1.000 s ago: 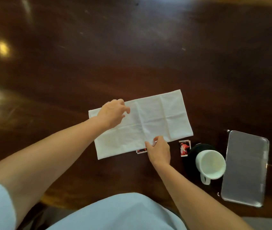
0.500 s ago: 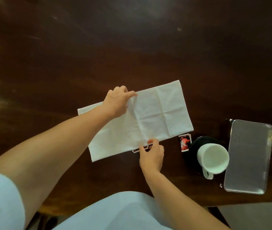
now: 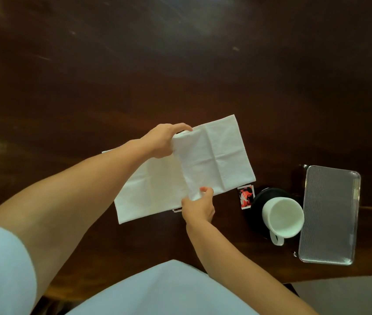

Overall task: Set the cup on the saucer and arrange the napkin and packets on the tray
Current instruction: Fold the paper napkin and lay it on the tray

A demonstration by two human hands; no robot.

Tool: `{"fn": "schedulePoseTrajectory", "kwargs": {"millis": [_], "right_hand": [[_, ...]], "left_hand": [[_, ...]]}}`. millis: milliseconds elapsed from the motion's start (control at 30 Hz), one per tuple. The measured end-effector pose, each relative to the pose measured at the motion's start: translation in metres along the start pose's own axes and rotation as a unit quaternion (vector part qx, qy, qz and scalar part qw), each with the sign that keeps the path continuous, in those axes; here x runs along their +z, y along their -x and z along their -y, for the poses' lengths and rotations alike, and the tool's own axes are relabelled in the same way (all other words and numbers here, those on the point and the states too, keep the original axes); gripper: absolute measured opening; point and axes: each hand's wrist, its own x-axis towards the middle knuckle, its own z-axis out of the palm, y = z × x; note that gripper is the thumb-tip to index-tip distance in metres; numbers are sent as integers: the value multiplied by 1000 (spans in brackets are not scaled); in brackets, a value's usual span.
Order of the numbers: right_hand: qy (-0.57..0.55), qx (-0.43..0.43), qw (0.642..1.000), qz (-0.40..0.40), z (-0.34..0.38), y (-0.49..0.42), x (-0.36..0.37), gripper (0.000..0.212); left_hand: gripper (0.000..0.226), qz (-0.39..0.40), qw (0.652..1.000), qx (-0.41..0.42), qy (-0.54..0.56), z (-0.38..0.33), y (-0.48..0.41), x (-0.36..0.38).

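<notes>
Two hands at work: both pinch the napkin (image 3: 212, 160) along a middle crease; no tool is in use.
Left hand (image 3: 162, 142): fingers clamped on the napkin's far edge, lifting it off the counter (image 3: 203, 64).
Right hand (image 3: 199, 206): fingers closed on the napkin's near edge, at the same fold line.
Napkin: white cloth lying in the middle of the counter, well apart from the tray; its long axis runs from near-left to far-right, and the right half lies flat.
Packets: one red packet (image 3: 245, 197) sits just beside the napkin's right corner; a second packet (image 3: 177, 209) peeks from under the near edge.
Cup (image 3: 282, 218): upright on the dark saucer (image 3: 257, 201), handle toward the person; that step appears done.
Tray (image 3: 330, 214): ribbed, bare, at far right, long axis running away from the person.
Step in hand: folding the napkin, as judged.
Next move: likely bringing one half over the other with edges matched, then carrying it rightward to the tray.
</notes>
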Motion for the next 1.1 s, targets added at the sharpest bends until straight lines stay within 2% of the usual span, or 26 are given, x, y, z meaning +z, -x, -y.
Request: {"fn": "schedulePoseTrajectory", "kwargs": {"millis": [100,167,300,367,433,500,600,733,933,1100], "right_hand": [[-84,28,996,3,-1,-1,-3,43],[-119,27,992,24,-1,-2,-9,39],[-106,-39,990,79,0,-2,-25,23],[-141,-58,982,110,5,0,-40,16],[-146,-98,977,122,13,0,-58,16],[-104,-157,974,125,24,2,-75,22],[-36,-244,964,98,41,11,-96,28],[52,-350,935,24,64,20,-117,20],[70,-480,875,-13,113,41,-143,9],[86,-563,821,-40,147,54,-154,10]], "left_hand": [[84,-8,1000,27,12,-3,9,-7],[76,-21,999,26,34,-7,16,-12],[43,-63,997,20,37,-11,32,-23],[30,-88,995,14,37,-11,43,-31],[24,-116,992,12,44,-11,55,-38],[20,-146,988,10,52,-13,67,-47],[20,-185,981,27,48,-21,90,-60],[23,-255,965,59,22,-27,121,-76],[22,-370,925,87,-21,-22,160,-88],[22,-461,879,112,-46,-19,183,-91]]}}
